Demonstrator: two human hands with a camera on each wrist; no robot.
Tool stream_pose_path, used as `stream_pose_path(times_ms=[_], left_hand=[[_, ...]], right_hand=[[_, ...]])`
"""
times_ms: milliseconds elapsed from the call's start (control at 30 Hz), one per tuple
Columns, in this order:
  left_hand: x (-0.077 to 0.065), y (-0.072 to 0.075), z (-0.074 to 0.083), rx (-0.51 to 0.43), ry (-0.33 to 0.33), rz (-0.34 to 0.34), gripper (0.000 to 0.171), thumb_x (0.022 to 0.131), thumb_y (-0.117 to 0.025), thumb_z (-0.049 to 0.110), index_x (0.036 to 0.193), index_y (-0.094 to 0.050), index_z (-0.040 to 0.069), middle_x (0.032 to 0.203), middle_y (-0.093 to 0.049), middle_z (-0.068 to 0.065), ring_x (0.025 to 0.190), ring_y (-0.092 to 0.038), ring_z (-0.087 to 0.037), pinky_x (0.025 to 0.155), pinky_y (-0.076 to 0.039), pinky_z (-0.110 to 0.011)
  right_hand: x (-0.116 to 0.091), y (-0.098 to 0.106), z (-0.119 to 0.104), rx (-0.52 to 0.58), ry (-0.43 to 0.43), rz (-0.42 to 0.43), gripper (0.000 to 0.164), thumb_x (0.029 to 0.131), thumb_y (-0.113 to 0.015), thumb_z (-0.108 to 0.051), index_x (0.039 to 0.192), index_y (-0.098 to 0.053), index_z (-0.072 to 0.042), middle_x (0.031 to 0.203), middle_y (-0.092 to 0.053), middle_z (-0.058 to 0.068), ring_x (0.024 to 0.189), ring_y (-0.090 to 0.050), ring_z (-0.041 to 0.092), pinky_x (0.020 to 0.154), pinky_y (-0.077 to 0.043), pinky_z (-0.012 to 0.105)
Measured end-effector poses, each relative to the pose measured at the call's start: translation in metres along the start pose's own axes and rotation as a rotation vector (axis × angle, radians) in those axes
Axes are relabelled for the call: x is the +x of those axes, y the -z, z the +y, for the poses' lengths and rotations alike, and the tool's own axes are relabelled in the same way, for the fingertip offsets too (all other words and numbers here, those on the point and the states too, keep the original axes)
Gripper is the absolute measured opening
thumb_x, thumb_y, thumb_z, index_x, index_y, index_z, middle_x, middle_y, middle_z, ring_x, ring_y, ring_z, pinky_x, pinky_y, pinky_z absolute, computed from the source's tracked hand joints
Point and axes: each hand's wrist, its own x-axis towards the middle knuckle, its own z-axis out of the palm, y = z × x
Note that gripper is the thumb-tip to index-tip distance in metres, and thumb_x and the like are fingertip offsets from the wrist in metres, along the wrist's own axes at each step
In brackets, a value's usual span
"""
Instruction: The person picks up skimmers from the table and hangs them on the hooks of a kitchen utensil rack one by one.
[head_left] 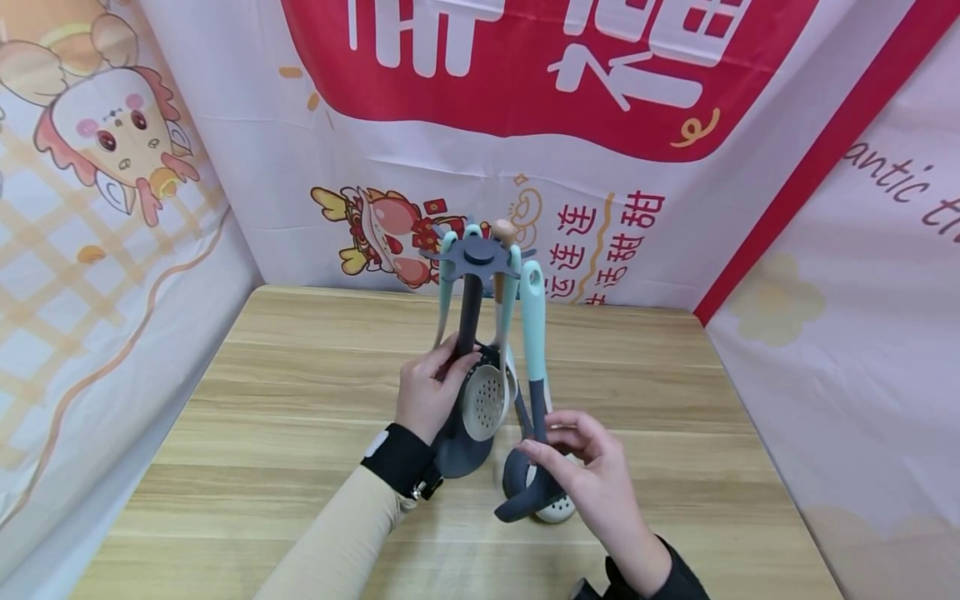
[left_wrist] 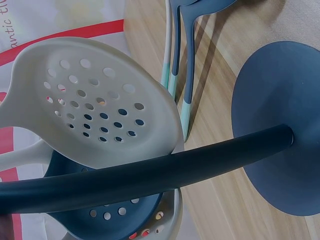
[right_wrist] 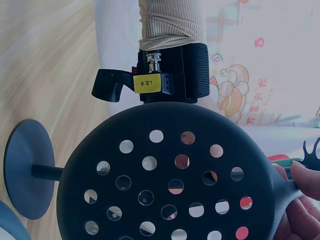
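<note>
In my left hand (head_left: 431, 387) I grip the dark pole (left_wrist: 145, 172) of a utensil rack (head_left: 478, 254), above its round base (left_wrist: 275, 105). Mint-handled utensils hang about the pole, among them a light skimmer (head_left: 483, 402) and, behind it, a dark skimmer (left_wrist: 107, 215). My right hand (head_left: 596, 467) pinches the neck of another dark skimmer (right_wrist: 165, 150), its mint handle (head_left: 532, 321) pointing up beside the rack's hooks. Behind this skimmer, low over the table, show a dark ladle (head_left: 514, 473) and a second light skimmer (head_left: 557, 510); how they rest is hard to tell.
A wood-grain table (head_left: 300, 375) lies under the rack. Printed cloth (head_left: 262, 167) hangs behind it and along both sides. Both wrists wear black straps, the left one (head_left: 402, 461) carrying a small device.
</note>
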Motion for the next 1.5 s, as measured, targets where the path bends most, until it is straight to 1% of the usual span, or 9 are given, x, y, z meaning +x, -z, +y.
stream_pose_path(times_ms=[300, 833, 1033, 1300, 1500], left_hand=[[-0.0003, -0.0002, -0.0009, -0.011, -0.003, 0.000, 0.025, 0.092, -0.070, 0.014, 0.112, -0.072, -0.001, 0.094, -0.077, -0.013, 0.086, -0.075, -0.023, 0.073, -0.061, -0.029], [-0.0007, 0.0002, -0.0014, -0.006, 0.010, -0.006, 0.025, 0.093, -0.069, 0.015, 0.113, -0.072, 0.000, 0.095, -0.077, -0.012, 0.088, -0.075, -0.023, 0.075, -0.061, -0.031], [-0.0002, 0.0002, -0.0016, -0.001, 0.012, -0.007, 0.025, 0.093, -0.070, 0.015, 0.113, -0.072, 0.000, 0.095, -0.077, -0.012, 0.087, -0.075, -0.022, 0.075, -0.061, -0.032], [0.0000, 0.0007, -0.0010, -0.009, 0.017, -0.014, 0.026, 0.093, -0.070, 0.015, 0.114, -0.072, 0.000, 0.096, -0.077, -0.013, 0.088, -0.075, -0.023, 0.076, -0.061, -0.032], [0.0001, 0.0007, -0.0016, -0.002, 0.021, -0.012, 0.026, 0.093, -0.070, 0.014, 0.114, -0.072, 0.000, 0.096, -0.077, -0.013, 0.087, -0.075, -0.023, 0.075, -0.061, -0.033]], right_hand=[[-0.0012, -0.0007, -0.0015, 0.024, -0.038, 0.006, 0.023, 0.082, -0.077, -0.001, 0.102, -0.065, 0.002, 0.084, -0.076, 0.013, 0.073, -0.069, 0.008, 0.072, -0.053, 0.024], [0.0009, -0.0009, -0.0004, 0.016, -0.095, 0.008, 0.022, 0.084, -0.075, -0.001, 0.103, -0.065, 0.001, 0.085, -0.076, 0.013, 0.070, -0.071, 0.010, 0.075, -0.054, 0.026], [0.0019, -0.0011, 0.0003, 0.042, -0.114, 0.000, 0.023, 0.084, -0.074, 0.000, 0.105, -0.064, 0.001, 0.087, -0.076, 0.014, 0.071, -0.072, 0.013, 0.074, -0.058, 0.025], [-0.0005, -0.0016, 0.0018, 0.088, -0.067, -0.017, 0.024, 0.086, -0.071, 0.002, 0.108, -0.062, 0.006, 0.086, -0.075, 0.016, 0.070, -0.072, 0.011, 0.069, -0.060, 0.024], [-0.0008, -0.0017, 0.0037, 0.100, -0.058, -0.029, 0.024, 0.087, -0.070, 0.002, 0.110, -0.062, 0.006, 0.088, -0.075, 0.017, 0.070, -0.071, 0.011, 0.069, -0.060, 0.025]])
